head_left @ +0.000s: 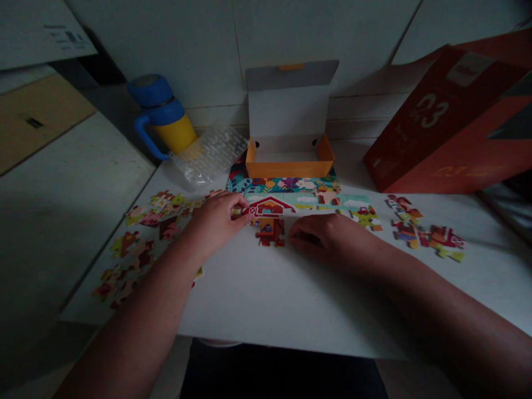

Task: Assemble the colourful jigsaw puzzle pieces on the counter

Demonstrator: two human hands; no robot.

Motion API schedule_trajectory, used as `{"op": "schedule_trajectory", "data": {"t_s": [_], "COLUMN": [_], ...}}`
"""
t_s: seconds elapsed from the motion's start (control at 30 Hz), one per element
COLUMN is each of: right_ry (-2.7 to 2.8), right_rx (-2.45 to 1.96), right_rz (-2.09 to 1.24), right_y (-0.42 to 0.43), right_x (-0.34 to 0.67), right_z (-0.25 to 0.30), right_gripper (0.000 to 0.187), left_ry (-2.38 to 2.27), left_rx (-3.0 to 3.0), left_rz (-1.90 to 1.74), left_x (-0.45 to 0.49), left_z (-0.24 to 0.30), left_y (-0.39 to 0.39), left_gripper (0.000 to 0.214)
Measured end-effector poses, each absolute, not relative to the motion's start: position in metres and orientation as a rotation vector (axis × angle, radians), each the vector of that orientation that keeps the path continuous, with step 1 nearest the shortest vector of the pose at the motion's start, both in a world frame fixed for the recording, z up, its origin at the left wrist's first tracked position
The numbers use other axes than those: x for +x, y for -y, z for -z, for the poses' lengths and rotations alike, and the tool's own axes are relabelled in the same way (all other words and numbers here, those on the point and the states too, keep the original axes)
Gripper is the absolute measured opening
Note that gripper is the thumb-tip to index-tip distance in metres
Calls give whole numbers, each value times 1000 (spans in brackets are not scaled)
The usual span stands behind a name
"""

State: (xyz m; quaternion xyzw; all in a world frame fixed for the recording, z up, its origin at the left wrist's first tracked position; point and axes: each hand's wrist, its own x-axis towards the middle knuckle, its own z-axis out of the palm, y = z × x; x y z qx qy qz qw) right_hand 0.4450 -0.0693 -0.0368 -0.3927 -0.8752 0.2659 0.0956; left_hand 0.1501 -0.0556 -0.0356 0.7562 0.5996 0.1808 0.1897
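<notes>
A partly joined picture puzzle (291,195) lies in the middle of the white table (266,299), with a red barn roof on its lower edge. My left hand (216,220) is closed in a pinch on a puzzle piece (238,211) at the barn's left end. My right hand (324,235) rests on the table with its fingers curled, just right of a red piece (270,231) that hangs below the barn. I cannot see anything inside the right hand.
Loose pieces lie scattered at the left (137,238) and at the right (424,233). An open orange box (290,160) stands behind the puzzle. A blue and yellow jug (164,113), a clear plastic bag (210,155) and a large red box (453,116) stand at the back.
</notes>
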Motion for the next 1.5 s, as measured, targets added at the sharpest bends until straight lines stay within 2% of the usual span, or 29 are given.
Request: {"op": "schedule_trajectory", "data": {"t_s": [0.27,0.5,0.67,0.8,1.0,1.2,1.5], "right_ry": [2600,2591,2600,2603,2609,2611,2590], "right_rx": [-1135,-1140,-1139,-1150,-1152,-1154,-1167], "right_rz": [-781,-780,-771,-779,-776,-770,-780], "right_y": [68,68,69,69,69,69,68], "right_x": [445,446,445,445,446,446,445], "right_z": [38,40,40,39,40,41,41], "right_gripper": [17,16,17,17,18,17,17], "left_ry": [-1753,-1957,-1697,-1592,-1601,-1338,-1370], "left_rx": [2332,2314,2440,2518,2492,2570,2566], "left_rz": [-348,-309,-406,-356,-446,-360,-316], "left_x": [145,139,146,149,148,152,154], "left_z": [35,33,33,35,33,39,36], "left_y": [54,56,55,55,57,57,57], "left_gripper": [33,24,24,38,21,38,35]}}
